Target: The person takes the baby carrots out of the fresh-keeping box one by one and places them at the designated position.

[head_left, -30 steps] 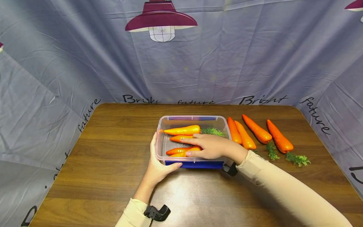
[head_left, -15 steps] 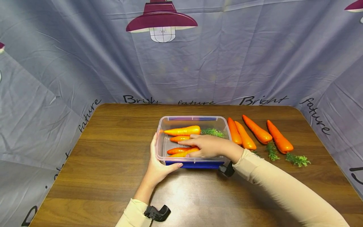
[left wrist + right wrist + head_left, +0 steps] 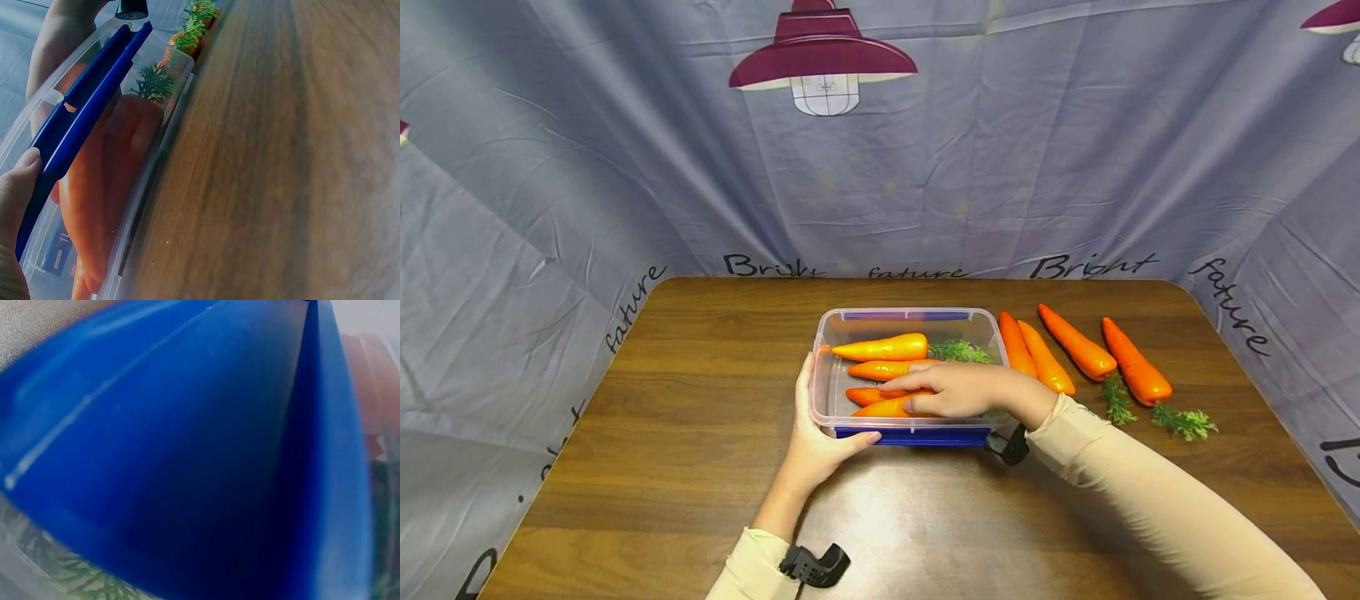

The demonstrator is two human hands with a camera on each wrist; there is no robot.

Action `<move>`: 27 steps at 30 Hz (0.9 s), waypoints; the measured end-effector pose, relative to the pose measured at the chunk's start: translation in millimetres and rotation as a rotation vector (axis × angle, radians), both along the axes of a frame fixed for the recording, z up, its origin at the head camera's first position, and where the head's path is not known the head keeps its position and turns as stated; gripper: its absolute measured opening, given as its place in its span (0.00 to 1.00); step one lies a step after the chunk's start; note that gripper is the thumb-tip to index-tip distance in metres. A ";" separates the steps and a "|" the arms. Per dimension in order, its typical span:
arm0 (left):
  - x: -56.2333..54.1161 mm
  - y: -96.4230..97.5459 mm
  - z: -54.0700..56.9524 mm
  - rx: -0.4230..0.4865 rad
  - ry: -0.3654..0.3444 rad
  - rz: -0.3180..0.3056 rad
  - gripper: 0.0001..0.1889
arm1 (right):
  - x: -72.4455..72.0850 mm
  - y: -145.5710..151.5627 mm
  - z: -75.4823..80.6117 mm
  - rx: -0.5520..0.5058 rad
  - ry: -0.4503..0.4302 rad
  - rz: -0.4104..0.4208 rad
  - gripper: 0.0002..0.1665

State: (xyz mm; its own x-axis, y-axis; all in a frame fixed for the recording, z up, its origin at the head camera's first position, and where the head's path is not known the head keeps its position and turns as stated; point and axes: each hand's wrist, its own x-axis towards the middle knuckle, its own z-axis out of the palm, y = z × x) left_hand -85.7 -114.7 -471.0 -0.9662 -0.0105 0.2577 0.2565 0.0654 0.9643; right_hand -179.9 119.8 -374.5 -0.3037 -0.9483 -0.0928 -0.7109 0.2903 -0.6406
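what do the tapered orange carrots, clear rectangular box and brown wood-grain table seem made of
Tapered orange carrots: glossy, perhaps moulded plastic or coated foam; bright highlights mark their skins.
Clear rectangular box: likely smooth, glossy plastic; carrots show through its walls.
Brown wood-grain table: wood or laminate, satin; streaked grain, soft glare.

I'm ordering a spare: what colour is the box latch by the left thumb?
Blue; the latch shows best in the left wrist view.
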 end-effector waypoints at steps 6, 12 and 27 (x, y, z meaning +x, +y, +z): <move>0.5 -0.1 -0.4 -0.001 0.005 -0.001 0.69 | 1.3 2.7 1.8 0.047 -0.068 -0.080 0.28; 0.6 0.4 0.6 0.006 0.004 -0.001 0.69 | 0.3 7.0 0.4 0.074 -0.135 -0.114 0.28; 0.6 -0.1 0.3 0.018 -0.026 -0.004 0.71 | 15.3 29.7 32.5 0.058 0.082 -0.331 0.28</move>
State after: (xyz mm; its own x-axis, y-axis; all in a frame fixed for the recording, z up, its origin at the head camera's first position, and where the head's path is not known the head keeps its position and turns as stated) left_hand -85.0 -114.8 -470.7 -0.9726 -0.0106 0.2323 0.2315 0.0470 0.9717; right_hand -164.6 149.5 -342.0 -0.6028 -0.7908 -0.1061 -0.6206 0.5483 -0.5606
